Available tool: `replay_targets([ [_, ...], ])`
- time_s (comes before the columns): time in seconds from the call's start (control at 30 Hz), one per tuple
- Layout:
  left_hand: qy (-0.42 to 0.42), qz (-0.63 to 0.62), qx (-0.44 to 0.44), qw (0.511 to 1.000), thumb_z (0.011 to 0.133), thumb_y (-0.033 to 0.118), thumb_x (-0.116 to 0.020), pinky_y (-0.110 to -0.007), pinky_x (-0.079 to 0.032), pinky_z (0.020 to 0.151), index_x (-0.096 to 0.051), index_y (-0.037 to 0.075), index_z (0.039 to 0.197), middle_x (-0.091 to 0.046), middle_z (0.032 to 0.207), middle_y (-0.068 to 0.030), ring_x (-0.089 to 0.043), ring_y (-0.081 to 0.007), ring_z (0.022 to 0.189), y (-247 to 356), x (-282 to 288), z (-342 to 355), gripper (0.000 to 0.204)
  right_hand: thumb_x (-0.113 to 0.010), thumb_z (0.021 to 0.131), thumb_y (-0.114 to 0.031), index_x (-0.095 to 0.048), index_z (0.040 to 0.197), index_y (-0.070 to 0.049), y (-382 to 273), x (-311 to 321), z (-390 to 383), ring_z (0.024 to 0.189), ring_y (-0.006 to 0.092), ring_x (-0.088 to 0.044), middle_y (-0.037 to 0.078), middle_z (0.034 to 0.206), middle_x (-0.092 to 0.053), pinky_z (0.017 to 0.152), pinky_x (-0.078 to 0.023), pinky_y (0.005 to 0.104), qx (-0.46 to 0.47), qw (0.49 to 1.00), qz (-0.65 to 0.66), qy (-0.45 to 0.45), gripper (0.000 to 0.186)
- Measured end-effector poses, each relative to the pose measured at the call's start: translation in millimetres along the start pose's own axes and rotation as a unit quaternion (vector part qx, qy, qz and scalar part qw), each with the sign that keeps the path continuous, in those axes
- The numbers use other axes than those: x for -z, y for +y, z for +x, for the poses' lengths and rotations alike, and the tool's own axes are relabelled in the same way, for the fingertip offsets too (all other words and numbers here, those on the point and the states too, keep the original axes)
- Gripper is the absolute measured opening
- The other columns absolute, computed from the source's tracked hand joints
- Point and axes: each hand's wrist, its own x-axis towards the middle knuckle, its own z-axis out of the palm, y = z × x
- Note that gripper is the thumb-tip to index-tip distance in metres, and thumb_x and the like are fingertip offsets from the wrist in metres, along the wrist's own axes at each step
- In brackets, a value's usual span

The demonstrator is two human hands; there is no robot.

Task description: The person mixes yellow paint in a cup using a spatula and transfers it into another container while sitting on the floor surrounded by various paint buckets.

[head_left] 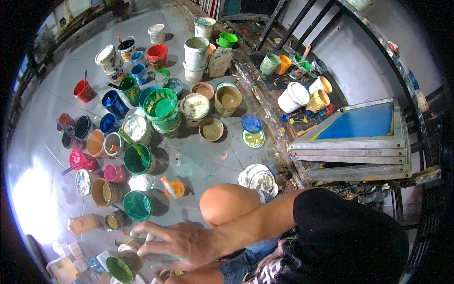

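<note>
My right hand point(182, 244) reaches leftward across the lower middle, its fingers spread and slightly blurred. Its fingertips hover beside a tub with a pale rim point(130, 245) and a cup with green paint inside point(119, 269); contact is unclear. Between the fingers a small whitish patch shows, too blurred to name. At the bottom edge only part of my left hand point(163, 275) shows, fingers curled, and what they hold is hidden. Just beyond the right hand stand a teal-green paint tub point(137, 206) and a small dark-rimmed pot point(116, 220).
Many open paint tubs crowd the grey floor, among them a large green bucket point(161, 105) and a tub with a green stirrer point(138, 158). An orange cup point(175, 189) stands near my knee. Stacked screen frames point(352, 142) sit at right, beside a white bucket point(293, 97).
</note>
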Motion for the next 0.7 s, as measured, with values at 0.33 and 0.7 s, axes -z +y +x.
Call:
replay_targets([
  [0.33, -0.033, 0.009, 0.016, 0.999, 0.092, 0.019, -0.069, -0.038, -0.051, 0.089, -0.051, -0.003, 0.13, -0.055, 0.128, -0.0169, -0.057, -0.0268, 0.109, 13, 76, -17, 0.048, -0.073, 0.086, -0.025, -0.052, 0.12, -0.003, 54, -9, 58, 0.096, 0.0375, -0.065, 0.02, 0.127, -0.043, 0.076, -0.056, 0.0466, -0.061, 0.993, -0.1, -0.008, 0.045],
  [0.7, -0.166, -0.049, 0.277, 0.945, 0.095, 0.035, -0.068, -0.044, -0.048, 0.094, -0.039, 0.005, 0.147, -0.058, 0.132, -0.0227, -0.057, -0.0314, 0.113, 97, 196, -141, 0.066, -0.07, 0.089, -0.037, -0.053, 0.123, -0.01, 1, -6, 47, 0.097, 0.0385, -0.065, 0.017, 0.128, -0.045, 0.082, -0.056, 0.0478, -0.226, 0.96, -0.15, -0.064, 0.047],
])
